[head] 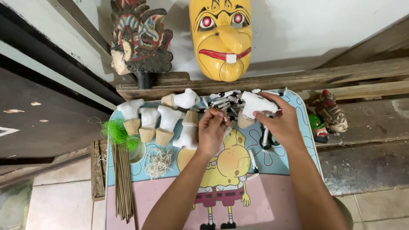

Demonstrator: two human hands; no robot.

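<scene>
Hands meet over the far end of the small cartoon-print table (pixel 294 213). Right hand (pixel 281 121) is closed around a white-painted wooden puppet torso (pixel 255 104), fingers wrapped over its upper part, its bare wood base pointing back toward the person. Left hand (pixel 211 127) sits just beside it, fingertips pinched together at a small thin piece — too small to tell what it is.

Relative to the held torso:
- just behind it, a loose pile of small white limb pieces (pixel 223 101) with dark tips, at the table's far edge
- to the left, a row of similar white torsos (pixel 149 121) with bare wood bases, some standing, one lying on its side
- further left, a tuft of green fibre (pixel 116 132) at the table's left edge, with a bundle of thin sticks (pixel 122 183) running from it toward the person
- left and nearer the person, a tangle of pale string (pixel 158 162) beside a small cup
- just below the right hand, a dark-handled tool (pixel 266 140) lies on the table
- well behind, on a wooden ledge (pixel 341 76) against the wall — a yellow mask (pixel 221 38) with red eyes, and left of that a carved, painted puppet head (pixel 138 40)
- to the right, off the table, two small painted heads (pixel 326 115), one reddish, one green
</scene>
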